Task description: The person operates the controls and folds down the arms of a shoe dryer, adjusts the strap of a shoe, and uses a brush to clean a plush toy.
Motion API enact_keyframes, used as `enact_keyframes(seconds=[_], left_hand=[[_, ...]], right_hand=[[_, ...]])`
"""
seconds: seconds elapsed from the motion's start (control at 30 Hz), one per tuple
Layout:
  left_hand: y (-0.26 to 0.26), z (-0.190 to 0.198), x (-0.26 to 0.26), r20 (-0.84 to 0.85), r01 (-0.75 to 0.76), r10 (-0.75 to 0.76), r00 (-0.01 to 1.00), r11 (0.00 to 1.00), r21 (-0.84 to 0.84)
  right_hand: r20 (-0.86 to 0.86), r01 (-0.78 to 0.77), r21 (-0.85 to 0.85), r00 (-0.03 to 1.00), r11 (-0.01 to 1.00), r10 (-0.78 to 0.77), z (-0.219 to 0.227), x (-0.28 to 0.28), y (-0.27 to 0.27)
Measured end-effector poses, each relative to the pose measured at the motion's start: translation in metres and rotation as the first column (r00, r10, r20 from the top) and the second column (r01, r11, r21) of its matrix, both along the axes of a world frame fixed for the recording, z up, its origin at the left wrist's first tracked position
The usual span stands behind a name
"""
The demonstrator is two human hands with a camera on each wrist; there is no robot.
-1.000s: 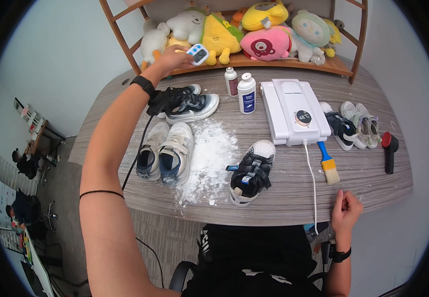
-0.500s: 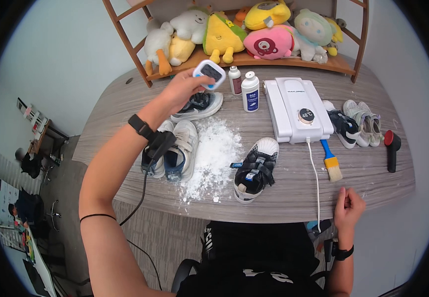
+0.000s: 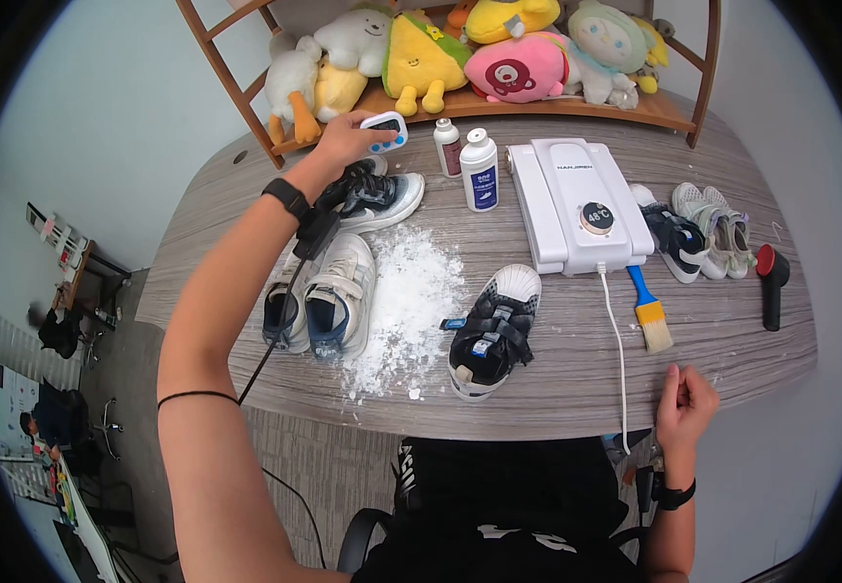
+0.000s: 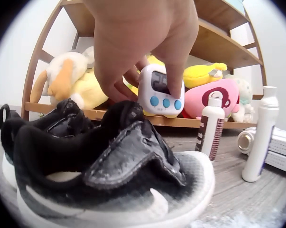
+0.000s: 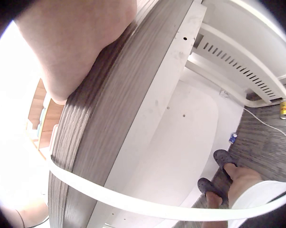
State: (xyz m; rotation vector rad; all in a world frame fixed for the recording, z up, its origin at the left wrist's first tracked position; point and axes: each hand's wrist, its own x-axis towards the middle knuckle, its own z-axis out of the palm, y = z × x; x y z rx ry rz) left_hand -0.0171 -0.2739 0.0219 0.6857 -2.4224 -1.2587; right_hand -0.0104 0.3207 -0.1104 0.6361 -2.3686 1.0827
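Note:
A white timer with blue buttons [image 3: 385,132] [image 4: 160,90] is pinched between the thumb and fingers of my left hand [image 3: 345,142] [image 4: 140,35]. It is held upright beyond a pair of black-and-white shoes [image 3: 382,202] [image 4: 128,161], with its dark display facing back toward me. Bottles with a red label [image 3: 448,151] and a blue label [image 3: 480,175] stand to its right. My right hand [image 3: 685,408] [image 5: 81,42] holds nothing and rests at the table's front right edge, its fingers loosely curled, near a blue-handled brush [image 3: 652,325].
White shoes [image 3: 338,296] stand beside spilled white powder [image 3: 406,291]. A single black-and-white shoe [image 3: 494,335], a white machine reading 48°C [image 3: 576,204], small shoes [image 3: 712,228] and a black-red tool [image 3: 773,291] lie rightward. Behind is a shelf [image 3: 538,110] with plush toys. A black cable hangs beneath my left forearm.
My left hand first brought the timer down and toward the bottles, then moved it back up and left, and the timer's tilt changed. My right hand has barely moved.

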Motion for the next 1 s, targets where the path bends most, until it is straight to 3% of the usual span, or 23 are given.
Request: enact_keyframes(seconds=[0.03, 0.1, 0.23, 0.3, 0.37, 0.4, 0.5, 0.63, 0.7, 0.93, 1.0], left_hand=[[-0.004, 0.003, -0.005, 0.068, -0.001, 0.006, 0.998, 0.997, -0.072], [-0.019, -0.002, -0.02, 0.044, 0.02, -0.018, 0.999, 0.999, -0.045], [-0.051, -0.03, -0.06, 0.183, 0.143, -0.095, 0.979, 0.952, -0.27], [-0.041, -0.029, -0.064, 0.21, 0.188, -0.116, 0.971, 0.912, -0.366], [-0.029, -0.03, -0.07, 0.34, 0.246, -0.034, 0.94, 0.759, -0.602], [-0.027, -0.036, -0.071, 0.304, 0.246, -0.037, 0.952, 0.684, -0.686], [-0.022, -0.037, -0.07, 0.369, 0.242, -0.002, 0.929, 0.757, -0.607], [-0.027, -0.04, -0.066, 0.357, 0.247, -0.015, 0.934, 0.748, -0.616], [-0.033, -0.038, -0.065, 0.341, 0.269, -0.112, 0.933, 0.847, -0.459], [-0.066, -0.03, -0.068, 0.285, 0.337, -0.244, 0.927, 0.876, -0.345], [-0.051, -0.024, -0.067, 0.394, 0.353, -0.19, 0.899, 0.849, -0.394]], right_hand=[[0.0, 0.002, 0.0, 1.0, 1.0, -0.002, -0.001, 0.0, 0.0], [-0.002, 0.012, -0.008, 1.0, 1.0, -0.012, -0.002, 0.0, 0.001], [-0.04, 0.016, 0.004, 0.999, 1.0, -0.016, 0.001, 0.001, -0.001], [-0.026, 0.016, -0.003, 1.0, 1.0, -0.016, 0.001, 0.0, -0.001], [-0.017, 0.015, -0.006, 1.0, 1.0, -0.016, 0.001, 0.0, -0.001], [-0.005, 0.012, -0.011, 1.0, 1.0, -0.012, 0.0, 0.0, 0.0], [-0.01, 0.008, 0.0, 1.0, 1.0, -0.008, 0.0, -0.001, 0.0], [-0.017, -0.007, -0.006, 1.0, 1.0, 0.007, 0.002, -0.001, -0.002], [-0.019, -0.001, 0.004, 1.0, 1.0, 0.001, 0.004, 0.001, -0.002], [-0.047, -0.02, 0.002, 0.999, 1.0, 0.02, 0.001, -0.001, -0.001], [-0.029, -0.011, 0.01, 1.0, 1.0, 0.011, 0.001, -0.001, -0.001]])
